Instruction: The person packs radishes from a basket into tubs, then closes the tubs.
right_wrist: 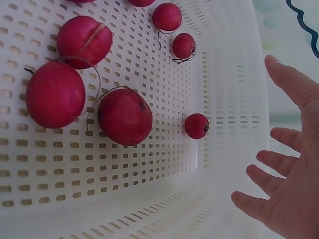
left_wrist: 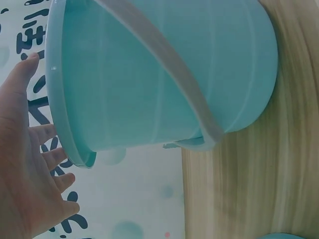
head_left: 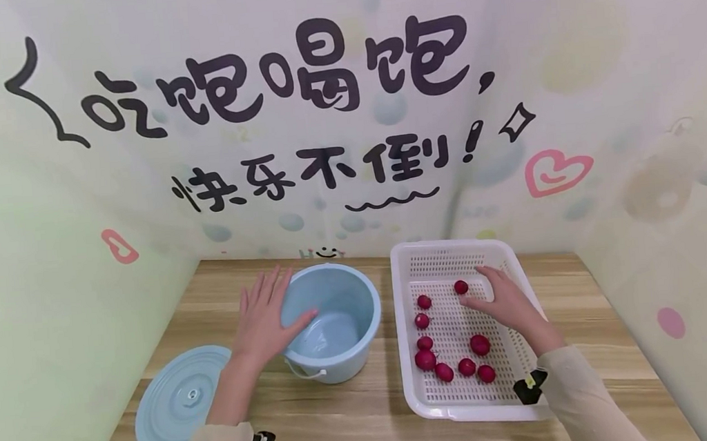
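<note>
A light blue plastic bucket [head_left: 337,325] stands on the table with nothing visible inside. My left hand [head_left: 265,317] is at its left rim, fingers spread and thumb reaching over the opening. In the left wrist view the bucket's pale handle [left_wrist: 174,69] hangs down its side. Several red radishes [head_left: 480,345] lie scattered in a white perforated basket [head_left: 408,382] to the right. Over the basket's right side hovers my right hand [head_left: 509,303], thumb and fingers apart, holding nothing. The nearest radish [head_left: 461,287] to it sits by its thumb tip in the head view.
A round blue lid [head_left: 184,403] with a central knob lies on the wooden table [head_left: 320,431], left of the bucket. Behind the table hangs a pale wall sheet [head_left: 297,135] with large black lettering. More pale walls border both sides.
</note>
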Motion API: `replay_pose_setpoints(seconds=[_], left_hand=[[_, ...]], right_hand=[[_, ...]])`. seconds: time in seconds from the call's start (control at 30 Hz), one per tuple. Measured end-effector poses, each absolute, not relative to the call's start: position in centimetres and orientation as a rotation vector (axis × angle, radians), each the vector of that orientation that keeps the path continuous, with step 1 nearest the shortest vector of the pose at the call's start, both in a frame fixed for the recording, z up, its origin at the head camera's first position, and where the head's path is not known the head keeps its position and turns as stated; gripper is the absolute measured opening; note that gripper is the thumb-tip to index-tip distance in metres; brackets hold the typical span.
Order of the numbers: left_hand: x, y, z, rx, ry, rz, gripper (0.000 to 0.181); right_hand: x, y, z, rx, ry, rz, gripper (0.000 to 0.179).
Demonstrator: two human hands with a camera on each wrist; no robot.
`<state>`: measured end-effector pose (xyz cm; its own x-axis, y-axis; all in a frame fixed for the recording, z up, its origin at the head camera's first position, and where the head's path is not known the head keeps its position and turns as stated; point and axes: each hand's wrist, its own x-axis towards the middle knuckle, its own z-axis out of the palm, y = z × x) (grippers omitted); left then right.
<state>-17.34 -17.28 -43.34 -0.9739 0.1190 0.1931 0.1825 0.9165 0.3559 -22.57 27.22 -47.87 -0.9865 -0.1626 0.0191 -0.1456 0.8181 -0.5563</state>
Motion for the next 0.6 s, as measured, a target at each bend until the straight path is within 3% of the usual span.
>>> replay_pose_setpoints(seconds=[0.6], left_hand=[[-14.1, -17.6, -44.7, -0.175, -2.8, -0.686, 0.088]], right_hand=[[-23.1, 26.5, -50.8, -0.543, 2.577, -1.341, 0.061]])
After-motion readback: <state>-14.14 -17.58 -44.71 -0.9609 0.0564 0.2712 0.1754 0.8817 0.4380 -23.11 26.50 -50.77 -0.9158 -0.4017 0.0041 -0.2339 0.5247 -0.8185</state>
